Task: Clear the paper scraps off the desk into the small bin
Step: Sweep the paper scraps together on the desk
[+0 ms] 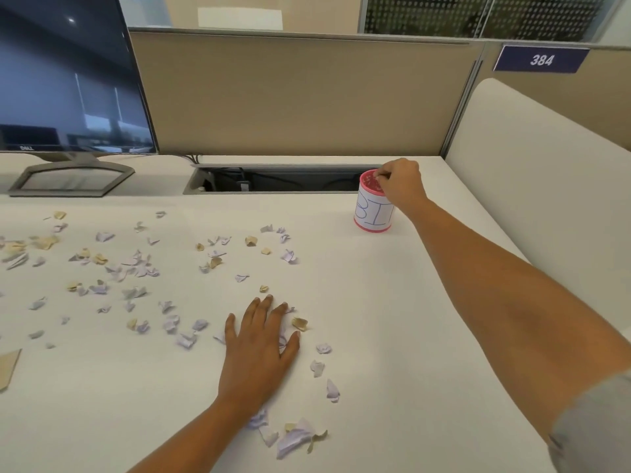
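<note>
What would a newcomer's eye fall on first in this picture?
Most striking are the scraps, lilac and tan, strewn over the left and middle of the desk. The left hand lies flat on some near the front, and the right hand reaches to the rim of the pink bin at the far right.

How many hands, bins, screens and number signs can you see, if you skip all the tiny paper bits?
Hands: 2, the left hand flat on the desk among the scraps and the right hand at the bin's top
Bins: 1, the small bin
Screens: 1, the monitor
Number signs: 1, the number sign reading 384
Total: 5
</note>
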Motion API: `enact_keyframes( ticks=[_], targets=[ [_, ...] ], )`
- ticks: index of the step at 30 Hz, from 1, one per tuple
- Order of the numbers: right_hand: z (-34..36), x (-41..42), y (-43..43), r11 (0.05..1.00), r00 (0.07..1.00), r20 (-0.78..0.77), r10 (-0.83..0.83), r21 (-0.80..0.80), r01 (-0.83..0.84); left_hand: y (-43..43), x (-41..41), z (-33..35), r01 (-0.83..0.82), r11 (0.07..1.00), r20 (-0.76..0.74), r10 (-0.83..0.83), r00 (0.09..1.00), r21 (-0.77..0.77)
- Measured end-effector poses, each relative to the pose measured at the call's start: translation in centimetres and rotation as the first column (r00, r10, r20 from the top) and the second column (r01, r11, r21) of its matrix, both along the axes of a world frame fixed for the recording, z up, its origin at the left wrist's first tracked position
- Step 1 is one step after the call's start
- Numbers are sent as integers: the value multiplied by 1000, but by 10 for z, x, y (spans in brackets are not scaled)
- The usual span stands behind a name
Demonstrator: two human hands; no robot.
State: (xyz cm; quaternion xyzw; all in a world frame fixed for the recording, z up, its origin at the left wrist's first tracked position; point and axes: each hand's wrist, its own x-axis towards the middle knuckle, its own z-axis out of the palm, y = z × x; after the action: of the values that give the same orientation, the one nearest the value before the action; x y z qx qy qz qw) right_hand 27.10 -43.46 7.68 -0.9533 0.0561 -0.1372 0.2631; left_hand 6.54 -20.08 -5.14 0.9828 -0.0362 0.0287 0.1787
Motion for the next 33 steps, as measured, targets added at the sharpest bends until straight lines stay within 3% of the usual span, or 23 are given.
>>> enact_keyframes(
  ticks=[5, 11, 15, 17, 20, 25, 29, 33],
  targets=[
    [-4, 7, 4, 1000, 999, -48, 13, -1, -13, 2, 1, 0, -15, 1000, -33, 14, 999, -22],
    [-8, 3, 15, 990, 971, 238, 20, 128, -51, 5, 7, 12, -56, 991, -81, 46, 996, -125],
    [-18, -10, 44, 967, 914, 350, 204, 71, -243, 6, 16, 21, -56, 962, -35, 49, 998, -266],
    [-28, -17, 61, 933, 910, 279, 307, 102, -346, 7, 25, 27, -50, 958, -16, 48, 999, -282],
    [-43, -30, 83, 892, 899, -21, 438, 136, -431, 12, 49, 41, -28, 938, 21, 38, 999, -346],
    [-66, -39, 111, 835, 751, -367, 548, 194, -515, 21, 110, 52, -78, 954, -31, 72, 997, -290],
    [-78, -42, 123, 790, 668, -492, 559, 71, -609, 26, 144, 46, -120, 986, -157, 102, 982, -116],
    [-88, -46, 127, 766, 702, -449, 553, -57, -640, 25, 150, 41, -43, 998, -232, 54, 971, 51]
  ],
)
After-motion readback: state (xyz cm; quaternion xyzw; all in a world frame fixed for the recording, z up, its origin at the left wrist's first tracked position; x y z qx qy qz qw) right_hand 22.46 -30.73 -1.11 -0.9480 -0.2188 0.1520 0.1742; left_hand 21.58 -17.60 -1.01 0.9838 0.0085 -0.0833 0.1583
